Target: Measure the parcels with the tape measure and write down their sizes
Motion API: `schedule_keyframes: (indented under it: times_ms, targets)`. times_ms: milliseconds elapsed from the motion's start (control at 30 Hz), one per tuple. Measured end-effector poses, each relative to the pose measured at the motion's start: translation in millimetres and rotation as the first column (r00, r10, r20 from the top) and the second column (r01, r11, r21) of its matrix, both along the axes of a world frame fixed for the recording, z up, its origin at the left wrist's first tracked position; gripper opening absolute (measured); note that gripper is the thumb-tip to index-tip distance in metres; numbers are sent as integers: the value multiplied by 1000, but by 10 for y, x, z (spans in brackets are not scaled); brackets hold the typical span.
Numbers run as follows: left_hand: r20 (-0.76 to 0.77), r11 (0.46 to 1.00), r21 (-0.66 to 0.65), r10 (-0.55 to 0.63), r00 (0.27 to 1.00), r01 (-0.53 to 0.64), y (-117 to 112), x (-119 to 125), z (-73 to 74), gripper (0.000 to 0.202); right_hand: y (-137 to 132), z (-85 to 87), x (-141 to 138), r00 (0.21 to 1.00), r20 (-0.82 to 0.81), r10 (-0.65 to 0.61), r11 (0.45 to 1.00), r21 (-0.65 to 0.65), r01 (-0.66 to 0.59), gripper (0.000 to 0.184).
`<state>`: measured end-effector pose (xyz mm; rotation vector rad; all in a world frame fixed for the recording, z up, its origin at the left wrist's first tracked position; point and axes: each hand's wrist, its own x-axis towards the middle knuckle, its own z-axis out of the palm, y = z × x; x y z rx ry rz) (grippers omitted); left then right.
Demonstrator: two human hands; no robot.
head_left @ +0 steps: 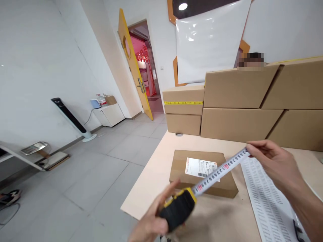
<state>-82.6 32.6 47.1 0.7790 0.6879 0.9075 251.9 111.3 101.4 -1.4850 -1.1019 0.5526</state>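
Observation:
My left hand [153,218] is wrapped round the black and yellow case of a tape measure [178,209], low in the head view. From the case a white blade runs up and to the right, its printed numbers showing. At the blade's far end, the fingers of my right hand [271,161] pinch the tip. Below the stretched blade a flat brown cardboard box [180,161] lies on the table [146,188], apart from both hands. A white shipping label [195,167] is stuck on its top, partly covered by the blade.
Large cartons [232,124] are stacked along the table's back, with part of a person's head above them. Printed sheets [264,198] lie under my right arm. Left of the table are grey floor, a tower fan [70,116], a platform scale [54,159] and an open yellow door [133,64].

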Motion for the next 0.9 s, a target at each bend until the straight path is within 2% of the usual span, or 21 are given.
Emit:
schedule_keyframes:
  times_ms: [33, 100, 167, 233, 300, 367, 400, 533, 767, 900]
  targets:
    - [21, 995, -40, -87, 996, 88, -74, 110, -76, 100, 53, -19, -72, 995, 27, 93, 996, 0, -93, 28]
    - [11, 968, -119, -219, 976, 219, -147, 368, -260, 76, 194, -125, -225, 947, 85, 308, 951, -32, -307, 28]
    - [15, 949, -166, -268, 963, 267, -136, 630, -430, 53, 364, -276, -367, 874, 100, 475, 880, -75, -469, 28]
    - [93, 921, -240, -291, 952, 305, -92, 835, -522, 52, 542, -418, -477, 829, 89, 552, 833, -85, -546, 27]
    - [182, 934, -177, -279, 943, 310, -69, 940, -510, 63, 710, -523, -549, 808, 98, 581, 814, -86, -575, 25]
    - [249, 951, -92, -266, 931, 296, -88, 958, -423, 86, 856, -592, -588, 796, 121, 594, 805, -103, -585, 23]
    - [267, 955, -78, -258, 929, 287, -106, 949, -371, 87, 917, -618, -597, 790, 132, 598, 801, -115, -587, 22]
    - [245, 956, -155, -205, 948, 247, -147, 919, -242, 59, 1086, -699, -587, 775, 164, 611, 792, -130, -597, 17]
    - [253, 977, -118, -141, 957, 175, -97, 911, -185, 49, 1195, -817, -543, 773, 170, 611, 791, -153, -592, 14]
    - [213, 966, -127, -194, 958, 224, -96, 889, -183, 49, 1215, -845, -528, 759, 153, 632, 773, -186, -606, 15]
